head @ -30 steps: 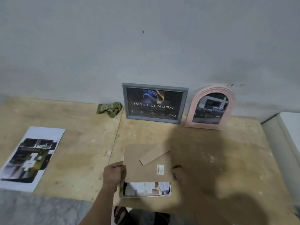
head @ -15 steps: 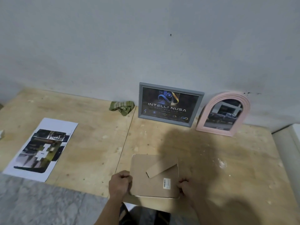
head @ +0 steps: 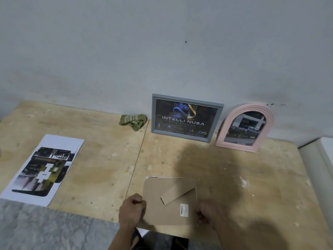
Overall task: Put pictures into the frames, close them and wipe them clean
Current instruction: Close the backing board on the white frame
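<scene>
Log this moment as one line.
step: closing frame | left hand, right hand: grip backing board | cloth: idle

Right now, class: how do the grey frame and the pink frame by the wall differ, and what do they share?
The grey frame is rectangular; the pink frame is arched on top. The grey frame is wider than tall; the pink frame taller than wide. The grey frame shows a dark logo poster; the pink frame a dark pickup truck. Both stand on the wooden table, leaning against the wall, pictures facing out.

A face-down frame (head: 169, 201) lies at lower centre of the table (head: 100, 170). A loose print (head: 42, 170) lies at left. At the wall, cloth (head: 133, 120), rectangular frame (head: 186, 117) and arched frame (head: 245, 127) line up left to right.
</scene>
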